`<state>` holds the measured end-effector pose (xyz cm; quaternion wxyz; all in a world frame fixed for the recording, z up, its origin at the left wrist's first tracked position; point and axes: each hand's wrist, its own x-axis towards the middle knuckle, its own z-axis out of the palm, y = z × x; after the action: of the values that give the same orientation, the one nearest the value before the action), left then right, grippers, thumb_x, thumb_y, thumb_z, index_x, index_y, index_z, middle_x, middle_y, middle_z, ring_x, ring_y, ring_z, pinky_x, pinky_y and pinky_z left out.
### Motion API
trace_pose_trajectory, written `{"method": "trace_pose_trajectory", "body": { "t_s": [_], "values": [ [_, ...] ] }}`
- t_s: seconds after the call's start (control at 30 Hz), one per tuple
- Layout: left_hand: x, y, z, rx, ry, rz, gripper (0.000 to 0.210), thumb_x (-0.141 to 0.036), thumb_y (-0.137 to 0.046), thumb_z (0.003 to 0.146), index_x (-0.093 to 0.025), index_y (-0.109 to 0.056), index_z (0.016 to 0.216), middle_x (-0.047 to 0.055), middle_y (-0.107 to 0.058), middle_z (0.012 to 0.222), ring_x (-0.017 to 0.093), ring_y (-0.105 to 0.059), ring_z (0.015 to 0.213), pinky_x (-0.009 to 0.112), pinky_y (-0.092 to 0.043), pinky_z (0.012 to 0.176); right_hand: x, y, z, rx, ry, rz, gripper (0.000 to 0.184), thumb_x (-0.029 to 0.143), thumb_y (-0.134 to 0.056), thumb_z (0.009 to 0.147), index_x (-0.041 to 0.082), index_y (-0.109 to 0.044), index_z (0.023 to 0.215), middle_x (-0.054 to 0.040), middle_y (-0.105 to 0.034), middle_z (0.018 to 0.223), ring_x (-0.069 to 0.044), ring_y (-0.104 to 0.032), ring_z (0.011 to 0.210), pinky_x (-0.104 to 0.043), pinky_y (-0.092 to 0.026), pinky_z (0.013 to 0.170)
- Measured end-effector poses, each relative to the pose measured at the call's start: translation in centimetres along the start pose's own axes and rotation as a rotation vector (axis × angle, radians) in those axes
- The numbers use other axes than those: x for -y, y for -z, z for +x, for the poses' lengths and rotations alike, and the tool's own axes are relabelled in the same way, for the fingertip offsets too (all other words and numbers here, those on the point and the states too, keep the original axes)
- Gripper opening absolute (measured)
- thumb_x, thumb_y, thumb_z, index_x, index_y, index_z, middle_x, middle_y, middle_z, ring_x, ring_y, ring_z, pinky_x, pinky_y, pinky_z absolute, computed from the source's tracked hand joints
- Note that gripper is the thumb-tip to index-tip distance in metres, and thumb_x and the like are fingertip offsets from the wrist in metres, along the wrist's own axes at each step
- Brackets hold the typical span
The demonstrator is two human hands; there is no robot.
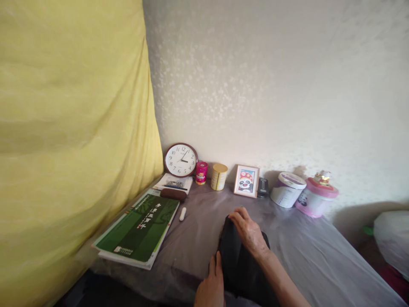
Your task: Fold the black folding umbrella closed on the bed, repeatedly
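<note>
A black bag-like thing with a smooth, dark surface stands at the front of the grey-covered table. Its exact kind is hard to make out. The fingers of my right hand are closed on its far upper edge, and that forearm crosses over its right side. Low on its left side, my left hand grips the near edge, the thumb side partly hidden. To the left of the bag lies a small white oblong thing, apart from both hands.
A green book lies left, by a brown case. Along the wall stand a clock, a pink can, a yellow-lidded can, a picture frame, a white tub and a pink tub. A yellow curtain hangs left.
</note>
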<state>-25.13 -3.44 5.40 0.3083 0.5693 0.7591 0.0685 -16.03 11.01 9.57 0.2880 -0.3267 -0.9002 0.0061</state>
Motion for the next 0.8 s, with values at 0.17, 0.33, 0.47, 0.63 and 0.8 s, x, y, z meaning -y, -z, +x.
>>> {"method": "trace_pose_trajectory", "body": {
  "t_s": [0.17,0.33,0.47,0.63,0.8],
  "values": [
    [-0.7,-1.5,0.7,0.002,0.078,0.100,0.074,0.006,-0.019,0.067,-0.017,-0.025,0.137,0.012,-0.018,0.148,0.030,-0.063,0.094,0.044,-0.052,0.079,0.8,-3.6,0.5,0.072,0.025,0.004,0.027,0.025,-0.033,0.092,0.023,-0.059,0.090,-0.0063,-0.053,0.098,-0.014,-0.057,0.081,-0.023,-0.048,0.068],
    [0.0,-3.7,2.1,-0.067,0.069,0.092,0.074,0.005,-0.020,0.068,-0.019,-0.019,0.138,0.013,-0.019,0.147,0.030,-0.066,0.089,0.044,-0.054,0.075,0.6,-6.7,-0.2,0.160,0.044,-0.054,0.025,0.021,-0.035,0.092,0.022,-0.059,0.087,-0.0052,-0.055,0.093,-0.013,-0.056,0.081,-0.020,-0.047,0.066],
    [0.5,-3.3,1.9,-0.015,0.050,0.117,0.074,0.004,-0.021,0.069,-0.018,-0.016,0.139,0.012,-0.013,0.149,0.029,-0.065,0.092,0.043,-0.053,0.077,0.5,-7.1,-0.5,0.217,0.048,-0.065,0.023,0.022,-0.037,0.092,0.022,-0.059,0.088,-0.0041,-0.055,0.093,-0.012,-0.057,0.081,-0.019,-0.045,0.068],
    [1.9,-1.9,0.4,-0.033,-0.035,0.066,0.073,-0.013,-0.050,0.069,-0.010,-0.024,0.137,0.017,-0.032,0.143,0.032,-0.050,0.115,0.041,-0.047,0.090,0.8,-6.7,-0.4,0.254,0.047,-0.077,0.023,0.024,-0.036,0.093,0.021,-0.058,0.087,-0.0025,-0.057,0.089,-0.012,-0.057,0.079,-0.019,-0.044,0.067],
    [2.0,-0.7,0.3,-0.169,-0.214,0.035,0.069,-0.025,-0.055,0.068,-0.015,-0.036,0.133,0.014,-0.030,0.144,0.033,-0.030,0.130,0.048,-0.025,0.108,0.8,-7.0,-0.6,0.237,0.047,-0.099,0.024,0.025,-0.036,0.093,0.022,-0.058,0.085,-0.0016,-0.060,0.083,-0.012,-0.058,0.074,-0.020,-0.042,0.062]
  ]
}}
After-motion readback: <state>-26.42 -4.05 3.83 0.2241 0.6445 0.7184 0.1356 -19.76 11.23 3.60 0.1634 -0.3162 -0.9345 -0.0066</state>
